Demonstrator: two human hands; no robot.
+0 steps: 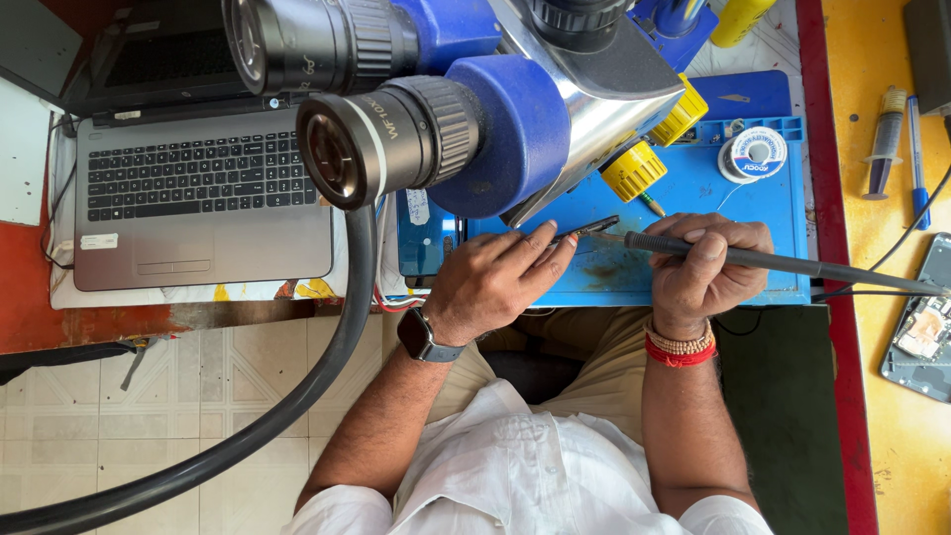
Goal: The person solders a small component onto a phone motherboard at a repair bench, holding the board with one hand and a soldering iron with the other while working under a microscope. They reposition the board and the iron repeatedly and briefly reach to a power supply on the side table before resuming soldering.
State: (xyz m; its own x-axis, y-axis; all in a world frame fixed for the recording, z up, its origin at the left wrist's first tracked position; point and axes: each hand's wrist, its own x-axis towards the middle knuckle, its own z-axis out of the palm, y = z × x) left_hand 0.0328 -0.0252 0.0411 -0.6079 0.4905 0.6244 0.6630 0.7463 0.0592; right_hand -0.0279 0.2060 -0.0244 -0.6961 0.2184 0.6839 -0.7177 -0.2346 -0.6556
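Your work mat [693, 183] is the landmark. The laptop [198, 188] lies to its left on the surface [30, 297], the microscope [446, 109] stands above it, the solder spool [753, 154] rests on it, the syringe [882, 144] lies to its right.

Both forearms reach forward, bare, to the blue mat [713, 188]. Left hand [490, 282], at the mat's near edge: fingers extended, pinched together. Right hand [708, 263], over the mat's near edge: fingers curled, closed in a pen grip. Hands near, not touching.
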